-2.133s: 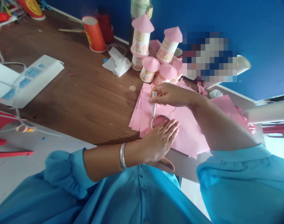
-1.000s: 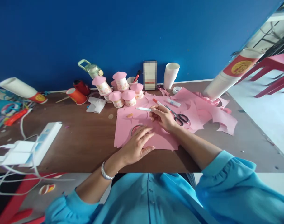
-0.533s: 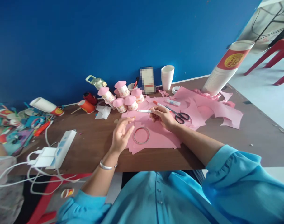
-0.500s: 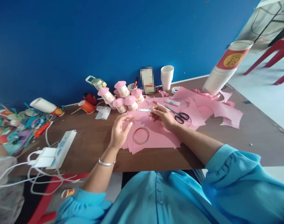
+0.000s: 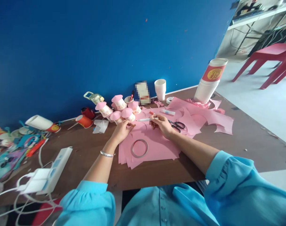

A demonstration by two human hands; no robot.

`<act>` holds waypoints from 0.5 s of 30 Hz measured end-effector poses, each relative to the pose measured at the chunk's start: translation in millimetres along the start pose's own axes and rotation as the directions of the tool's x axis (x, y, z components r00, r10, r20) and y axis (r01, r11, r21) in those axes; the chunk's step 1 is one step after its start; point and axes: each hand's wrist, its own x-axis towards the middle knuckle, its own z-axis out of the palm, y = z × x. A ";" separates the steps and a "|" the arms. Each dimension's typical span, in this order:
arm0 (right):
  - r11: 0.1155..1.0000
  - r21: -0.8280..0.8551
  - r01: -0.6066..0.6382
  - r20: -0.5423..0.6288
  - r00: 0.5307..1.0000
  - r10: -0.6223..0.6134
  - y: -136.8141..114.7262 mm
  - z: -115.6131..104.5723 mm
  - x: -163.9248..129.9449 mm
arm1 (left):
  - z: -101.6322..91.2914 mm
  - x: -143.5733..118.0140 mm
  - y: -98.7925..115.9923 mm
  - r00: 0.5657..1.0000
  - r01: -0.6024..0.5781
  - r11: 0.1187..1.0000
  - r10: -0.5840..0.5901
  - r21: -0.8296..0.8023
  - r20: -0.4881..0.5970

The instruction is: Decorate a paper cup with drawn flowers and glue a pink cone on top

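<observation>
My right hand (image 5: 162, 125) is closed around a white pen (image 5: 144, 119), its thin tip pointing left above the pink paper. The fingers of my left hand (image 5: 123, 130) are pinched near the paper's left edge, with a small brownish bit at the fingertips too small to name. Between and below my hands, a thin metal ring (image 5: 139, 148) lies flat on stacked pink paper sheets (image 5: 159, 150). Black-handled scissors (image 5: 178, 126) rest just right of my right hand. Paper cups with pink cone roofs (image 5: 127, 114) stand beyond my left hand.
A tall cup stack (image 5: 207, 83) leans at the right among pink scraps (image 5: 220, 117). White cups (image 5: 160, 90) and a tape roll (image 5: 169, 100) sit by the wall. A power strip (image 5: 59, 168) with cables, an orange cup (image 5: 84, 121) and craft clutter occupy the left.
The view has shifted, so the table sits lower in it. My left hand's fingers have drawn together and turned palm downward. My right hand still holds the white pen.
</observation>
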 end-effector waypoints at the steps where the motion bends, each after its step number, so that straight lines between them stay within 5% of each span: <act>1: 1.000 -0.003 0.002 -0.009 1.000 -0.003 -0.1 -0.3 0.3 | 3.9 1.9 0.1 1.000 0.000 0.999 -0.001 -0.040 -0.030; 7: 0.999 -0.044 0.011 -0.056 0.998 -0.013 -1.0 -4.4 1.9 | 26.6 1.7 -3.1 0.989 0.003 0.969 -0.038 -0.246 -0.141; 15: 0.988 -0.153 0.009 -0.012 1.000 -0.011 -1.1 -4.7 -1.7 | 22.5 -10.2 -3.9 0.990 -0.001 0.946 -0.045 -0.323 -0.136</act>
